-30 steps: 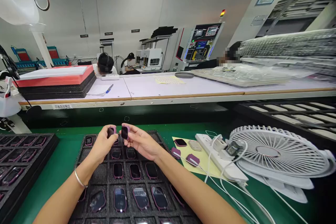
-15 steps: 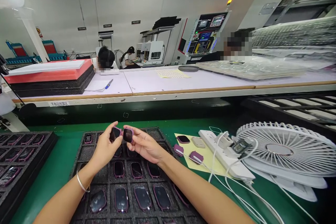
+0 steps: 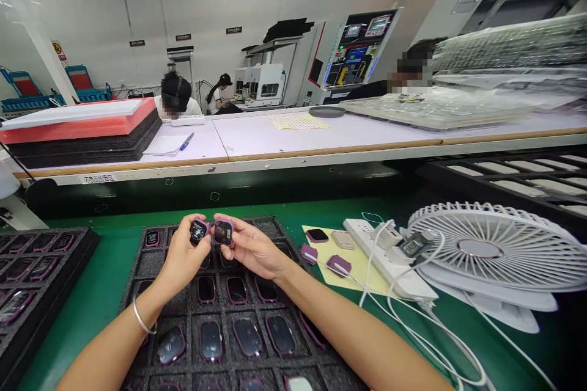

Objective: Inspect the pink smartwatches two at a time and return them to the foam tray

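My left hand (image 3: 181, 259) pinches a small purple-rimmed watch body (image 3: 199, 231) with a dark screen. My right hand (image 3: 252, 249) pinches a second one (image 3: 223, 232) right beside it, the two nearly touching. Both are held a little above the far end of a black foam tray (image 3: 137, 269) whose pockets hold several more of the same purple watch bodies. A silver bangle sits on my left wrist.
Another black tray (image 3: 27, 269) of watch bodies lies at the left. To the right are a yellow sheet (image 3: 353, 269) with a few purple pieces, a white power strip (image 3: 389, 269) with cables, and a white fan (image 3: 495, 256) lying flat. People work at benches beyond.
The two watch bodies have tilted so their screens face me more and now show a faint display. My hands stay close together over the tray; the camera has dipped slightly.
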`<state>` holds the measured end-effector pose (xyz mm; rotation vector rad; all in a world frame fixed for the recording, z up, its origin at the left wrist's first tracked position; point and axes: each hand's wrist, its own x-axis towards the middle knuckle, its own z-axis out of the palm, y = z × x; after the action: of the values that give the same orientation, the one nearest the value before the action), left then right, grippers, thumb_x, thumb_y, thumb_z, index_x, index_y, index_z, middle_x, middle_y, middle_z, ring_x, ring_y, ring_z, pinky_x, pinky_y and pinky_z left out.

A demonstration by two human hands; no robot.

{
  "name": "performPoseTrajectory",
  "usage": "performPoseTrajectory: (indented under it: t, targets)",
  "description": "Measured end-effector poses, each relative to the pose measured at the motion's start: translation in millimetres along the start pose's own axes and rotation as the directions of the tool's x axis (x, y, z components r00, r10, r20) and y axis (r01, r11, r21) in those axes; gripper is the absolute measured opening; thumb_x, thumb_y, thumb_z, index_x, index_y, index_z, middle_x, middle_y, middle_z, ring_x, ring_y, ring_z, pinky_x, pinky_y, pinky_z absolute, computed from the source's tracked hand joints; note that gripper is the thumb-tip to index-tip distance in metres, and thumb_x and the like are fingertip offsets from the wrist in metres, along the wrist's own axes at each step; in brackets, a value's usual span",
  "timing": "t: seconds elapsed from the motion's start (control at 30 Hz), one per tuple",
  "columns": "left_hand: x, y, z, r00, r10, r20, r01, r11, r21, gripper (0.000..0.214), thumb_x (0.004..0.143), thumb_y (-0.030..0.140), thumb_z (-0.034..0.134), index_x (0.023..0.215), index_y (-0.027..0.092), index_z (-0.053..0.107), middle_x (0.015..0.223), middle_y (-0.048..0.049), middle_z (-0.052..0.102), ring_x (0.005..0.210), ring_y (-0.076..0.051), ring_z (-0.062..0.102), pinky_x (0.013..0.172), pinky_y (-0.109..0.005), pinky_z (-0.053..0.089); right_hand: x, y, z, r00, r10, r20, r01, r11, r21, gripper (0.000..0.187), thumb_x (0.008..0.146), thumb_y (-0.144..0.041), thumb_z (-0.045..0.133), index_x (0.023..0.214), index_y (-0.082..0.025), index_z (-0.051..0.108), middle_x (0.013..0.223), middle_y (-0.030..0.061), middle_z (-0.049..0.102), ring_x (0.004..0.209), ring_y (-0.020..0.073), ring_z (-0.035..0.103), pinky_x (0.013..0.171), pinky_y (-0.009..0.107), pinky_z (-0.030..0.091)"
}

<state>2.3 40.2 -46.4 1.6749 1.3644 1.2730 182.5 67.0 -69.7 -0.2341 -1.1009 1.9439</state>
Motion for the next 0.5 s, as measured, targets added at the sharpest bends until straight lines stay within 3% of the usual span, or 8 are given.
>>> performPoseTrajectory:
  t: [0.5]
  targets:
    - [-7.6,8.8,-1.0,1.000,0.014,0.014,-0.013,0.998,-0.061,0.036,0.080,0.026,0.057,0.115,0.020,0.052,0.101,-0.0037,0.059,0.088,-0.017,0.056,0.078,-0.030,0.044,-3.3,-5.1,2.6,0.999,-0.004,0.048,0.003,1.000,0.003,0.046,0.082,-0.032,0.078,0.125,-0.024,0.065,0.110,0.0060,0.066,0.067,0.0099,0.060,0.065,0.025,0.047]
